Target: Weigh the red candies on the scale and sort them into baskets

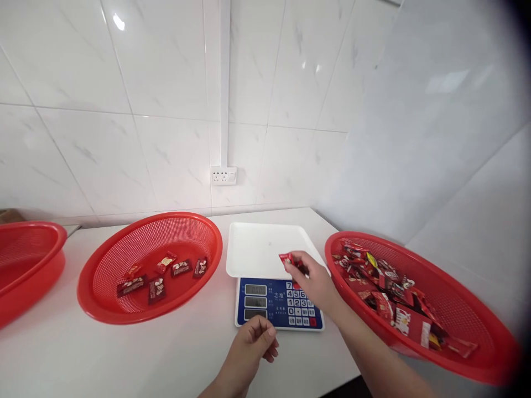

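Pinched between the thumb and fingers of our right hand point(310, 276) is a small red packet point(287, 261), held over the near right part of the scale's white pan point(267, 249); the grip is closed on the packet. Our left hand point(256, 341) hangs at the near edge of the scale's blue keypad panel point(280, 303), fingers loosely curled and the thumb near the fingertips, and we cannot tell whether anything sits inside that curl.

To the right of the scale we have a red basket point(415, 354) with a heap of red and dark wrapped packets, among them a larger red and white packet point(410, 323) and a bit of yellow. Left of the scale stands another red basket point(120, 318), where we see a few packets spread on the bottom, one of them a dark packet point(156, 290). Part of a third red basket point(37, 284) shows at the far left. White table point(166, 354) lies under the scale, and a wall socket point(224, 175) sits on the tiled wall behind.
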`<state>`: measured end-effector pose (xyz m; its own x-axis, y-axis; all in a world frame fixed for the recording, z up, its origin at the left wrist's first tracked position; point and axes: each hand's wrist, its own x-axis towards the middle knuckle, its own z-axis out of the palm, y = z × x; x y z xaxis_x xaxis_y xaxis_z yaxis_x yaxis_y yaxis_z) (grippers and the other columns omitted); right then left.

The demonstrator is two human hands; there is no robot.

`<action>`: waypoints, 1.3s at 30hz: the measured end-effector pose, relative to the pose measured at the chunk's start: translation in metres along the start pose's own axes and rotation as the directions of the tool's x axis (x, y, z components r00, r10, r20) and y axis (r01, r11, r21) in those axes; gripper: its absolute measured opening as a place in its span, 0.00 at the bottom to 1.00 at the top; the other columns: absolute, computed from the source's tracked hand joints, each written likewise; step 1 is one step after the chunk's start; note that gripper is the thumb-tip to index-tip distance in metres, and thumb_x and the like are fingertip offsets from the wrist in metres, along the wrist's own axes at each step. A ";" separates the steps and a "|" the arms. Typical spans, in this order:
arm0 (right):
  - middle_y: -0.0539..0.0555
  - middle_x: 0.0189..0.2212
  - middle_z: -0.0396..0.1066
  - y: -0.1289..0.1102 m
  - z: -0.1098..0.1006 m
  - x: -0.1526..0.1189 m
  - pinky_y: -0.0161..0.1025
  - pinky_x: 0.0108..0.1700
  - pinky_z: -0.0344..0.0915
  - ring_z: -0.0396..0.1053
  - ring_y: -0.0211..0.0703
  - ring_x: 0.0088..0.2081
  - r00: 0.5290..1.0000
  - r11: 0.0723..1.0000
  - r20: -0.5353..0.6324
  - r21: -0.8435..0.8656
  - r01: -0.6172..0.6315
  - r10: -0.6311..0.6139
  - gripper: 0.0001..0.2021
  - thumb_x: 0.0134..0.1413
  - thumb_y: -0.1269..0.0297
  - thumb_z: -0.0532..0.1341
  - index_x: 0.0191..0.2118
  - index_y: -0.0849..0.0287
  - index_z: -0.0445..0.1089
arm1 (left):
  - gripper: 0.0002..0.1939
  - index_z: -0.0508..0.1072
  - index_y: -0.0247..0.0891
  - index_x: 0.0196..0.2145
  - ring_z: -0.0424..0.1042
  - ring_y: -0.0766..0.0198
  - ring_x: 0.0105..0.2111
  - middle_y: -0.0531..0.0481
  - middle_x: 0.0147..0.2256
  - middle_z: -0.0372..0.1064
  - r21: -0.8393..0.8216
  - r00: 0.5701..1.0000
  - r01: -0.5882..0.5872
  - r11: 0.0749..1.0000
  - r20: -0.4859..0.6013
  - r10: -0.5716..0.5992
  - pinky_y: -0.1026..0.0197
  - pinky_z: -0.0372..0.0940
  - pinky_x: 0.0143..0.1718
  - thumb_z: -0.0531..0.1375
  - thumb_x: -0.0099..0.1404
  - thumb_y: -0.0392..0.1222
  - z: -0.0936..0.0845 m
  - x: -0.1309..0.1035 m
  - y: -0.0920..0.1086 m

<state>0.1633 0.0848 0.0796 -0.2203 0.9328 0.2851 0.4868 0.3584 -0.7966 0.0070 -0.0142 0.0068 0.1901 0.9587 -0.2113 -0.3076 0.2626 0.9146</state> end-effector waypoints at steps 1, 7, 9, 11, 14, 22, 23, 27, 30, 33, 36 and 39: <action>0.51 0.29 0.68 -0.001 0.001 0.014 0.37 0.33 0.64 0.65 0.38 0.28 1.000 1.000 0.002 -0.020 0.014 -0.014 0.15 0.53 0.51 0.54 0.39 0.57 0.65 | 0.20 0.63 0.35 0.25 0.62 0.69 0.22 0.53 0.23 0.64 -0.002 1.000 0.012 1.000 0.004 -0.012 0.66 0.57 0.25 0.61 0.52 0.57 0.000 0.001 -0.002; 0.50 0.32 0.70 0.002 0.010 0.067 0.37 0.32 0.64 0.65 0.35 0.23 0.997 0.982 0.072 -0.188 0.005 0.008 0.17 0.54 0.54 0.52 0.46 0.56 0.64 | 0.22 0.64 0.36 0.25 0.63 0.69 0.21 0.53 0.22 0.65 -0.018 0.999 0.024 1.000 0.027 -0.023 0.65 0.56 0.25 0.61 0.50 0.59 -0.001 0.003 -0.006; 0.50 0.32 0.70 0.007 0.009 0.075 0.37 0.33 0.64 0.67 0.36 0.25 0.996 0.967 0.092 -0.255 0.004 0.020 0.17 0.55 0.54 0.51 0.47 0.56 0.64 | 0.23 0.63 0.36 0.25 0.63 0.69 0.21 0.53 0.22 0.65 -0.016 0.999 0.032 0.999 0.027 -0.032 0.65 0.57 0.25 0.61 0.49 0.60 -0.001 0.002 -0.005; 0.51 0.33 0.71 0.012 0.007 0.081 0.37 0.34 0.64 0.68 0.38 0.29 0.992 0.951 0.123 -0.310 0.011 0.029 0.18 0.55 0.54 0.52 0.47 0.56 0.65 | 0.24 0.63 0.36 0.24 0.63 0.69 0.21 0.53 0.22 0.65 -0.018 0.998 0.046 0.999 0.042 -0.045 0.65 0.57 0.25 0.61 0.47 0.61 -0.001 0.002 -0.004; 0.53 0.38 0.71 0.020 0.003 0.087 0.39 0.40 0.64 0.69 0.42 0.36 0.984 0.920 0.172 -0.390 0.023 0.048 0.21 0.54 0.51 0.52 0.50 0.55 0.64 | 0.25 0.62 0.37 0.24 0.62 0.70 0.21 0.54 0.22 0.64 -0.022 0.995 0.066 0.998 0.075 -0.064 0.65 0.56 0.24 0.61 0.45 0.63 0.001 0.002 -0.004; 0.53 0.59 0.54 0.021 -0.019 0.094 0.44 0.56 0.54 0.53 0.48 0.59 0.977 0.900 0.206 -0.435 0.036 0.061 0.27 0.56 0.47 0.48 0.59 0.54 0.55 | 0.25 0.63 0.36 0.25 0.63 0.69 0.21 0.53 0.22 0.64 -0.015 0.989 0.075 0.997 0.128 -0.072 0.65 0.56 0.24 0.61 0.46 0.63 -0.001 0.003 -0.010; 0.54 0.59 0.54 0.022 -0.026 0.094 0.44 0.56 0.53 0.52 0.47 0.59 0.982 0.894 0.178 -0.447 0.029 0.057 0.27 0.57 0.49 0.48 0.59 0.55 0.55 | 0.25 0.63 0.36 0.25 0.63 0.69 0.21 0.53 0.23 0.65 -0.012 0.990 0.073 0.997 0.125 -0.071 0.65 0.57 0.24 0.61 0.46 0.63 -0.002 0.004 -0.010; 0.56 0.58 0.57 0.038 -0.070 0.090 0.45 0.56 0.53 0.55 0.49 0.57 0.992 0.848 0.087 -0.530 -0.029 0.089 0.25 0.55 0.53 0.51 0.57 0.56 0.57 | 0.24 0.63 0.36 0.25 0.63 0.69 0.20 0.53 0.22 0.65 -0.005 0.992 0.067 0.998 0.104 -0.066 0.65 0.57 0.24 0.61 0.47 0.62 -0.002 0.005 -0.011; 0.58 0.55 0.60 0.062 -0.111 0.077 0.47 0.56 0.54 0.59 0.52 0.55 0.989 0.802 0.049 -0.591 -0.083 0.138 0.26 0.52 0.56 0.54 0.56 0.59 0.59 | 0.25 0.64 0.36 0.24 0.63 0.70 0.20 0.53 0.22 0.65 0.000 0.991 0.086 0.996 0.105 -0.085 0.66 0.56 0.23 0.62 0.46 0.62 -0.001 0.006 -0.010; 0.60 0.54 0.62 0.087 -0.149 0.054 0.47 0.55 0.54 0.60 0.53 0.54 0.977 0.776 0.086 -0.622 -0.102 0.197 0.26 0.50 0.58 0.57 0.55 0.61 0.60 | 0.26 0.64 0.36 0.23 0.63 0.70 0.20 0.54 0.21 0.64 0.019 0.990 0.100 0.995 0.098 -0.102 0.66 0.55 0.22 0.62 0.44 0.64 0.001 0.006 -0.010; 0.62 0.57 0.57 0.107 -0.173 0.029 0.46 0.56 0.53 0.56 0.54 0.56 0.948 0.746 0.098 -0.643 -0.173 0.304 0.31 0.48 0.57 0.59 0.57 0.63 0.58 | 0.26 0.64 0.37 0.22 0.62 0.70 0.20 0.55 0.21 0.64 0.036 0.986 0.126 0.991 0.104 -0.129 0.67 0.55 0.22 0.62 0.43 0.64 0.003 0.006 -0.011; 0.63 0.58 0.55 0.122 -0.182 0.010 0.46 0.54 0.55 0.55 0.55 0.57 0.938 0.726 0.067 -0.653 -0.217 0.341 0.35 0.44 0.53 0.62 0.58 0.62 0.57 | 0.26 0.64 0.37 0.22 0.62 0.70 0.20 0.55 0.20 0.64 0.045 0.979 0.156 0.987 0.121 -0.161 0.66 0.55 0.23 0.63 0.42 0.64 0.005 0.008 -0.012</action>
<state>0.3741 0.1443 0.0825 -0.0970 0.9945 -0.0398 0.9529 0.0813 -0.2922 0.0163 -0.0105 -0.0042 0.3489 0.8836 -0.3121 -0.2321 0.4042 0.8847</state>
